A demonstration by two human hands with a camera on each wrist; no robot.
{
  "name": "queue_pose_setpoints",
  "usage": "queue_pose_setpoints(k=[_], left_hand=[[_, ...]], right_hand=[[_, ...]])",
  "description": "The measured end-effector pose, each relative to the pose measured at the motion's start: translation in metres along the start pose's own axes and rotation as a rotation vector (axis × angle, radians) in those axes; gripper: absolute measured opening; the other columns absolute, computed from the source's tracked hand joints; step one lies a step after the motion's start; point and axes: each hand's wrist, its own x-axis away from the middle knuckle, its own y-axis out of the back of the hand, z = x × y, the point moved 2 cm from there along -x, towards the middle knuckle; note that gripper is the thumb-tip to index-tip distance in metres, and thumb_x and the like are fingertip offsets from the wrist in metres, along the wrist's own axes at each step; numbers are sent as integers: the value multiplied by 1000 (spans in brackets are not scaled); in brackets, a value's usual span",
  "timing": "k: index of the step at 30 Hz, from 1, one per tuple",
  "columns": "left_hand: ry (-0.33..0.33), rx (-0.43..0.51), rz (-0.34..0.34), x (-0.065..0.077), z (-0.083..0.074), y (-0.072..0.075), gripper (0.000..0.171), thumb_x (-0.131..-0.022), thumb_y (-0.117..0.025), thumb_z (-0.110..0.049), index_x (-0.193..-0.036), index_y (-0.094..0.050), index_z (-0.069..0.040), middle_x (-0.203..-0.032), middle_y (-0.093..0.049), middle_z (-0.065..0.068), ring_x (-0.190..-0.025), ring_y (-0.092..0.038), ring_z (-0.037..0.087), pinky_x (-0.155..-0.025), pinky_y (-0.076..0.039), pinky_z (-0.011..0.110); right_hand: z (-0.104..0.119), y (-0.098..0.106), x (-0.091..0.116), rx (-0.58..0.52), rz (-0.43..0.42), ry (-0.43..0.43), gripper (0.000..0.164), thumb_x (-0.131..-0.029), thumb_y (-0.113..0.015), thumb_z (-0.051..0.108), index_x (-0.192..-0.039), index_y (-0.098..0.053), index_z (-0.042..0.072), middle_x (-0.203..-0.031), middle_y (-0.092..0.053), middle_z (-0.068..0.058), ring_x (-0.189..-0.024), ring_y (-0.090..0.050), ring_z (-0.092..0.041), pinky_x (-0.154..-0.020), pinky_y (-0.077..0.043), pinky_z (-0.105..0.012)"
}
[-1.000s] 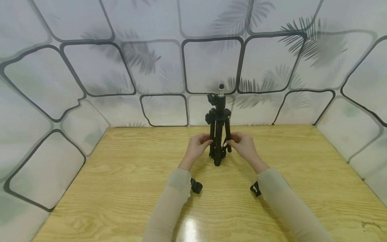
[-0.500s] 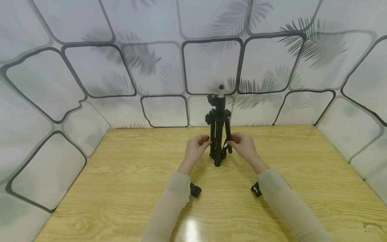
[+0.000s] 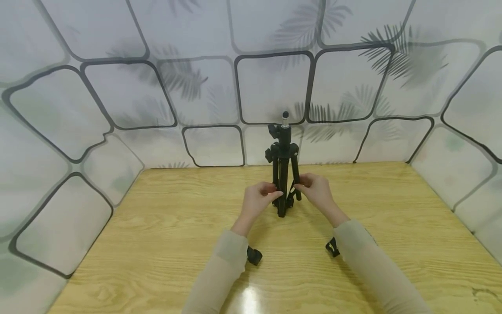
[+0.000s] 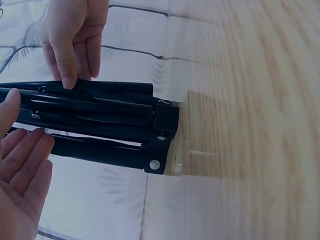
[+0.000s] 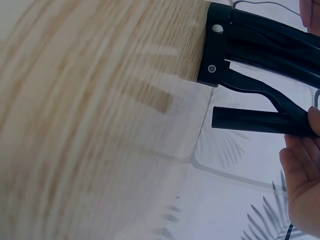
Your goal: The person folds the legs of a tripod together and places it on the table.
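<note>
A small black tripod (image 3: 283, 174) with a silver-tipped post stands upright on the wooden table (image 3: 164, 235), its legs mostly folded together. My left hand (image 3: 256, 201) is at the lower part of the legs, thumb across the front leg and fingers behind the left one. In the left wrist view, the left fingertips (image 4: 46, 141) reach the left leg while the pinky side stays loose. My right hand (image 3: 317, 192) pinches the right leg (image 5: 250, 120) near its lower end. That leg angles slightly outward, joined by a curved brace (image 5: 260, 89) to the bottom bracket (image 5: 210, 52).
A patterned fabric wall (image 3: 211, 100) with dark outlines and leaf prints rises behind the table and along both sides. Black wrist-worn devices (image 3: 254, 256) hang below both sleeves, close over the tabletop.
My left hand has shifted down and right, its thumb passing from the left leg to the front leg. My right hand stays on the right leg, and the tripod stands in place.
</note>
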Motion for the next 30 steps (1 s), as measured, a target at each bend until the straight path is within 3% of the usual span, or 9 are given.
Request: queue_pose_setpoints(k=[14, 30], left_hand=[[-55, -110, 15, 0, 0, -10, 26, -76, -69, -28, -88, -68, -4, -82, -66, 4, -75, -61, 12, -69, -49, 24], [-50, -81, -8, -1, 2, -6, 26, -78, -68, -26, -90, -68, -3, -83, -66, 5, -75, -60, 14, -68, -49, 23]], right_hand=[[1, -1, 2, -7, -18, 15, 24, -79, -67, 9, -100, -63, -2, -90, -65, -15, -79, -63, -26, -67, -51, -37], [0, 3, 7, 20, -13, 25, 22, -78, -68, 12, -95, -63, 0, -89, -65, -15, -79, -63, -27, -68, -50, -39]])
